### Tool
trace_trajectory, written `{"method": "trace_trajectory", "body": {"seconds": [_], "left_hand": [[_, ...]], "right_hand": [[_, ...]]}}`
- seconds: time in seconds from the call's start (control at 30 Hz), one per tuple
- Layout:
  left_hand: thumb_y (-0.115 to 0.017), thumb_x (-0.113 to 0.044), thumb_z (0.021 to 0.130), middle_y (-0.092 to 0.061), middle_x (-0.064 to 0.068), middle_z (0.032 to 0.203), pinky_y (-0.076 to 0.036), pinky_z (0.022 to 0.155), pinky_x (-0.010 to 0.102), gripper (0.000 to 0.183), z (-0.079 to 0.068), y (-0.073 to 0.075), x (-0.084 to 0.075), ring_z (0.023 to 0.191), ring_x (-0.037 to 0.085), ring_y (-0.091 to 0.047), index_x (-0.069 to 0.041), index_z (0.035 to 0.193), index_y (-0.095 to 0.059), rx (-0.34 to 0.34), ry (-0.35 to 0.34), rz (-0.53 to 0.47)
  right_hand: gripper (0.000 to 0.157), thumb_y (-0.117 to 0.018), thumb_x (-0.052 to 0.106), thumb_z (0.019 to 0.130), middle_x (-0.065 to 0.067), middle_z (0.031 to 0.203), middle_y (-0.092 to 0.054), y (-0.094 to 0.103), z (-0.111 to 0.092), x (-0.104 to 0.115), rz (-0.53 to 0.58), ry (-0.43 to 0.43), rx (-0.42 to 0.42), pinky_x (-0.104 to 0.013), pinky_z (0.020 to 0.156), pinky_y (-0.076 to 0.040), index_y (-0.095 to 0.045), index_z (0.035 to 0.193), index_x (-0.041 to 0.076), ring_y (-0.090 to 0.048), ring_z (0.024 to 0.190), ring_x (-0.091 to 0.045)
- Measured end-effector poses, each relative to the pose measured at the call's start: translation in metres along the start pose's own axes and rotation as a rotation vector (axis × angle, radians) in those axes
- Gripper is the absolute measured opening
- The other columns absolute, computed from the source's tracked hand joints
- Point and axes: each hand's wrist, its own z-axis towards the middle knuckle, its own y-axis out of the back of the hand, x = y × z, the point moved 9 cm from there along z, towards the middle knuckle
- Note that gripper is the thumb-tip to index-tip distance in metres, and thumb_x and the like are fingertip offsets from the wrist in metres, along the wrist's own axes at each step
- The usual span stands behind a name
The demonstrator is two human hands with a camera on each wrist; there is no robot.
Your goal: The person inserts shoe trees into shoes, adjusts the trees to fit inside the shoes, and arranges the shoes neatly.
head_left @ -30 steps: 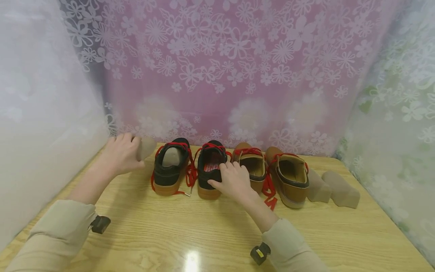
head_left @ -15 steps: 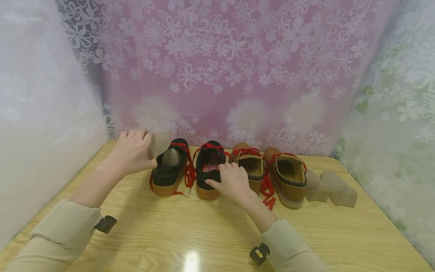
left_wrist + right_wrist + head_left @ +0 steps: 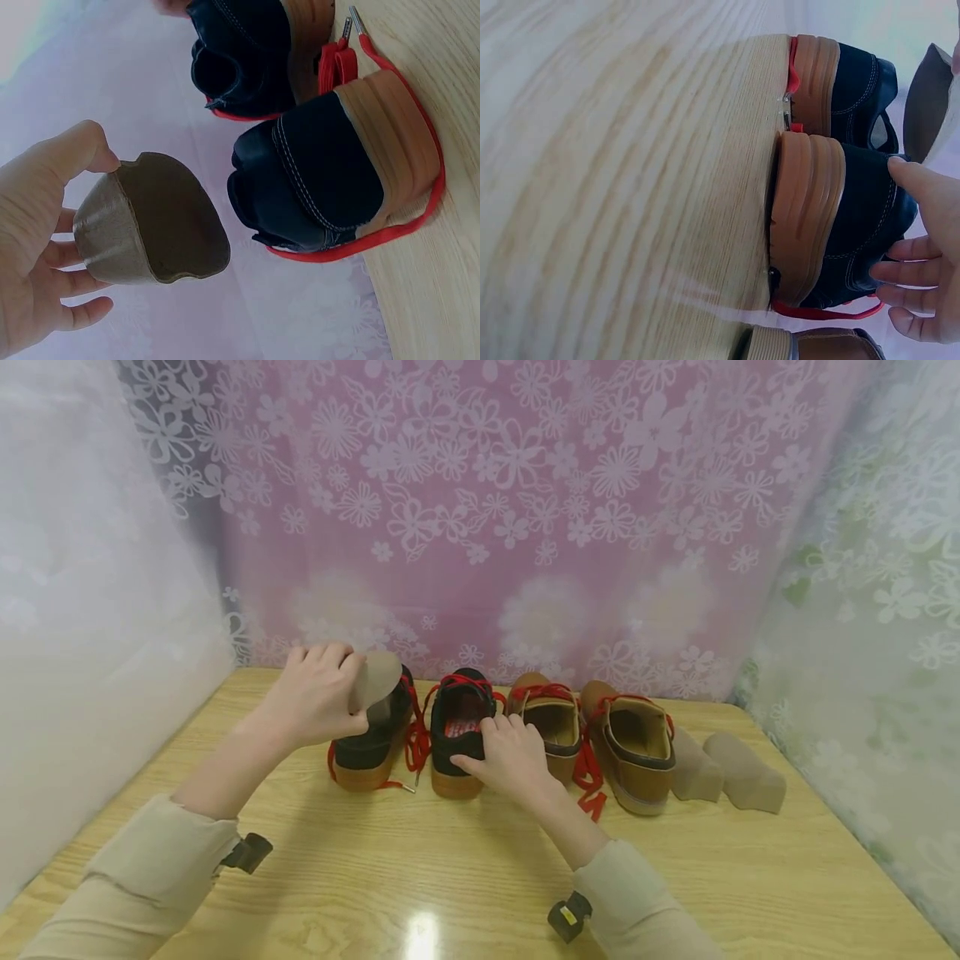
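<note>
My left hand [image 3: 315, 693] grips a grey-brown moulded shoe insert [image 3: 379, 677], hollow side showing in the left wrist view [image 3: 176, 221]. It hangs in the air above the heel of the left black shoe [image 3: 363, 756], apart from it. That shoe has red laces and a tan sole; its opening is mostly hidden in the head view. My right hand [image 3: 517, 756] holds the second black shoe [image 3: 454, 747] at the heel collar, thumb at the back and fingers along the right side. A red-and-white printed insole [image 3: 461, 727] shows inside it.
Two brown shoes [image 3: 551, 718] with red laces stand right of the black pair. Beyond them, two more grey-brown inserts [image 3: 746, 774] lie on the wooden table [image 3: 337, 877]. A pink floral curtain [image 3: 465, 527] hangs behind, with pale sheets at both sides.
My left hand has carried the insert rightward, from beside the left black shoe to above it, now covering much of its opening. My right hand stays on the second black shoe.
</note>
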Motion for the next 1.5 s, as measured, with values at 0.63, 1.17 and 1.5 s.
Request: {"method": "trace_trajectory", "body": {"seconds": [0.63, 1.17, 1.5], "left_hand": [[-0.07, -0.025, 0.064, -0.049, 0.019, 0.104, -0.04, 0.078, 0.051, 0.057, 0.008, -0.002, -0.033, 0.09, 0.036, -0.051, 0.004, 0.111, -0.056, -0.026, -0.102, -0.071], [-0.067, -0.032, 0.062, -0.055, 0.014, 0.105, -0.042, 0.081, 0.045, 0.055, 0.008, 0.005, -0.066, 0.093, 0.032, -0.053, 0.0, 0.106, -0.06, -0.096, -0.225, 0.041], [-0.068, -0.027, 0.063, -0.054, 0.016, 0.103, -0.045, 0.076, 0.041, 0.053, 0.008, 0.002, -0.077, 0.089, 0.032, -0.052, 0.002, 0.106, -0.06, -0.113, -0.274, 0.008]], "right_hand": [[0.067, -0.057, 0.069, 0.075, -0.006, 0.094, -0.061, -0.002, 0.003, -0.005, -0.01, -0.012, 0.049, -0.036, 0.066, -0.041, -0.064, 0.103, 0.009, -0.051, 0.082, -0.024], [0.067, -0.057, 0.069, 0.075, -0.006, 0.095, -0.061, -0.003, 0.003, -0.006, -0.002, -0.015, 0.041, -0.037, 0.068, -0.042, -0.065, 0.104, 0.009, -0.052, 0.084, -0.025], [0.067, -0.058, 0.069, 0.074, -0.005, 0.095, -0.061, -0.003, 0.004, -0.007, -0.009, -0.019, 0.04, -0.038, 0.07, -0.042, -0.066, 0.105, 0.01, -0.051, 0.083, -0.024]]}}
